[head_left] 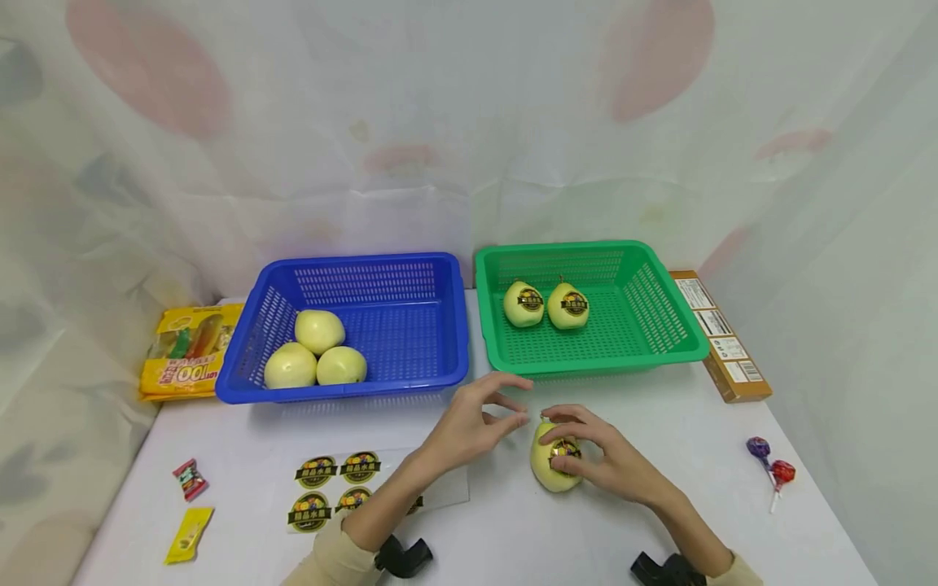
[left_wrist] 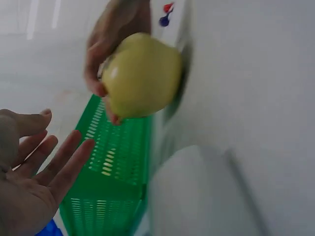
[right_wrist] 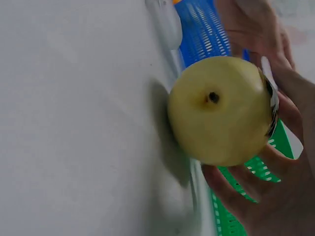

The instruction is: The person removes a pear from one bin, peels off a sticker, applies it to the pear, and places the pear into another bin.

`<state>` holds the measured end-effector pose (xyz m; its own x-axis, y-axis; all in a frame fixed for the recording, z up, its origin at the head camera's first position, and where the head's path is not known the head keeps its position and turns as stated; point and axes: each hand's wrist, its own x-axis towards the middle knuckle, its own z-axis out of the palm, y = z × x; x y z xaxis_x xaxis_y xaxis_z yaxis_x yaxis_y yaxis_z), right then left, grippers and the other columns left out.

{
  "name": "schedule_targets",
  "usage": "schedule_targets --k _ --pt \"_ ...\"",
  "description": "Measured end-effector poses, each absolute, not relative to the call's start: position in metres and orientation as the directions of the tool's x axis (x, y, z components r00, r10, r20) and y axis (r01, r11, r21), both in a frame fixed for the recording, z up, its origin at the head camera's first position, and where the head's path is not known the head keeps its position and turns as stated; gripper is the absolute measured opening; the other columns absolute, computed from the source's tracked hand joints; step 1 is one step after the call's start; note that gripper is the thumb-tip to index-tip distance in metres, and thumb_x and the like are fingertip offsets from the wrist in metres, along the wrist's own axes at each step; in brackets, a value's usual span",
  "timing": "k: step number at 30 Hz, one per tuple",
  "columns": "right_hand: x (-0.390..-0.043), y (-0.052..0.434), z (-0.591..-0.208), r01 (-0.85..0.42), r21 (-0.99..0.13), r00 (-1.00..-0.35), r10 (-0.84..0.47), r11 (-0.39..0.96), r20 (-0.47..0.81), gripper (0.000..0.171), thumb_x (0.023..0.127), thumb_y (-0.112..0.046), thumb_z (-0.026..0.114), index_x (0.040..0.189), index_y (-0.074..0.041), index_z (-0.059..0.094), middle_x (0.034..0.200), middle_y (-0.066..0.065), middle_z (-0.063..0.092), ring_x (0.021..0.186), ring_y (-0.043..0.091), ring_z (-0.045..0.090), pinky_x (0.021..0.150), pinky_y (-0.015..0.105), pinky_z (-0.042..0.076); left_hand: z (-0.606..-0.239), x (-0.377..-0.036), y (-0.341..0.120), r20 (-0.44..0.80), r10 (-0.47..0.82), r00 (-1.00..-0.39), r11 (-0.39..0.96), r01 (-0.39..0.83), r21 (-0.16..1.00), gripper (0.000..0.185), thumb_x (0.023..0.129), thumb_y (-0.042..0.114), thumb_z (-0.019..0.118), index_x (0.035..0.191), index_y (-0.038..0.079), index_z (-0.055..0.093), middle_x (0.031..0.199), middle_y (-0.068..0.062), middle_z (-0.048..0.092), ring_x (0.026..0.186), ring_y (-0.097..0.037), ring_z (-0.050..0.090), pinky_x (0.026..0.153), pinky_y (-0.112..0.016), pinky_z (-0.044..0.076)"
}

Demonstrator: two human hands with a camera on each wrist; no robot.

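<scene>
My right hand (head_left: pixel 608 462) grips a pale yellow-green pear (head_left: pixel 545 470) in front of the green basket, its fingers over the stem end and the thumb on the front. A round black-and-gold sticker (head_left: pixel 566 452) sits on the pear, partly covered by the thumb. In the right wrist view the pear's base (right_wrist: pixel 216 118) faces the camera, with the sticker at its edge. To the left of the pear, my left hand (head_left: pixel 469 427) is held apart from it, fingers loosely spread and holding nothing. A clear sheet (head_left: pixel 449 491) of similar stickers lies partly under my left forearm.
The blue basket (head_left: pixel 344 392) at back left contains three plain pears. Two stickered pears (head_left: pixel 545 305) sit in the green basket (head_left: pixel 601 364). A yellow candy bag (head_left: pixel 183 358) and a brown box (head_left: pixel 743 389) flank them. Small candies (head_left: pixel 189 535) and lollipops (head_left: pixel 781 472) lie towards the sides.
</scene>
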<state>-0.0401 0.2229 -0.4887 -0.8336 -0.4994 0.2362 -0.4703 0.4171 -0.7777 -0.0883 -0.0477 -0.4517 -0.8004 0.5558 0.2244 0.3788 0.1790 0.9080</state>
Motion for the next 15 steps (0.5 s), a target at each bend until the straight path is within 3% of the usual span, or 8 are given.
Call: schedule_targets --k 3,7,12,15 --pt "-0.038 0.224 -0.491 -0.44 -0.789 -0.823 -0.543 0.429 0.164 0.041 0.097 -0.024 0.085 0.135 -0.031 0.071 0.156 0.013 0.06 0.145 0.026 0.059 0.117 0.03 0.054 -0.444 -0.101 -0.046 0.27 0.531 -0.803 0.168 0.411 0.896 0.036 0.102 0.006 0.075 0.138 0.01 0.069 0.137 -0.017 0.071 0.099 -0.031 0.082 0.076 -0.027 0.07" --pt "-0.036 0.222 -0.491 -0.444 -0.786 -0.815 -0.557 0.43 0.156 0.045 0.097 -0.027 0.085 0.139 -0.031 0.068 0.157 0.013 0.06 0.148 0.021 0.057 0.118 0.03 0.054 -0.442 -0.114 -0.038 0.209 0.521 -0.828 0.172 0.342 0.924 0.033 0.107 0.008 0.069 0.14 0.009 0.068 0.134 -0.021 0.071 0.093 -0.039 0.082 0.076 -0.039 0.072" --pt "-0.036 0.224 -0.479 -0.389 -0.872 -0.791 -0.592 0.296 0.152 0.04 0.1 -0.012 0.078 0.137 -0.024 0.068 0.161 0.024 0.054 0.151 0.005 0.051 0.109 0.028 0.06 -0.446 -0.123 -0.028 0.106 0.485 -0.868 0.163 0.209 0.964 0.029 0.109 0.008 0.064 0.138 0.005 0.069 0.121 -0.027 0.076 0.092 -0.047 0.081 0.079 -0.042 0.072" --pt "-0.043 0.233 -0.458 -0.366 -0.912 -0.764 -0.619 0.184 0.181 0.042 0.097 0.002 0.077 0.133 -0.018 0.072 0.163 0.025 0.051 0.151 0.001 0.049 0.109 0.026 0.06 -0.447 -0.125 -0.024 0.078 0.471 -0.878 0.149 0.166 0.975 0.028 0.109 0.005 0.063 0.136 0.003 0.07 0.107 -0.031 0.079 0.089 -0.049 0.081 0.079 -0.047 0.072"
